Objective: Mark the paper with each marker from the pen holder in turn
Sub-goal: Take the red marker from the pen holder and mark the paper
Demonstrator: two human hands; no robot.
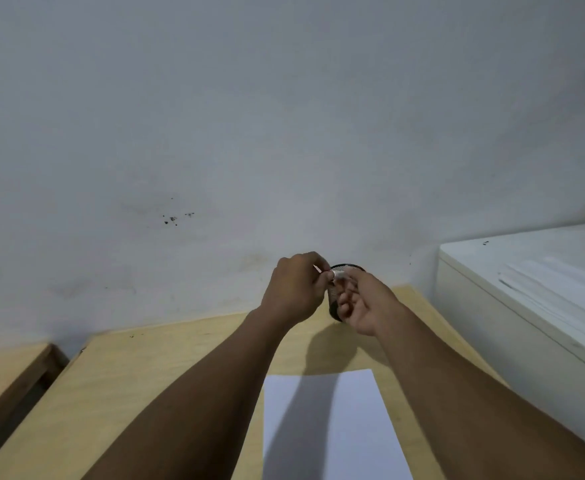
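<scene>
A black mesh pen holder (334,304) stands at the far edge of the wooden table (152,382), by the wall, mostly hidden behind my hands. My left hand (296,289) is closed around a thin white marker (318,269), of which only a short tip shows. My right hand (362,301) meets it just above the holder, its fingertips pinching a small white piece (339,274) that looks like the marker's cap or end. A white sheet of paper (332,431) lies flat on the table near me, between my forearms.
A white cabinet or box (526,299) with white sheets stacked on top stands against the table's right side. A second wooden table (3,375) sits at the left across a narrow gap. A grey wall (284,133) rises right behind the holder.
</scene>
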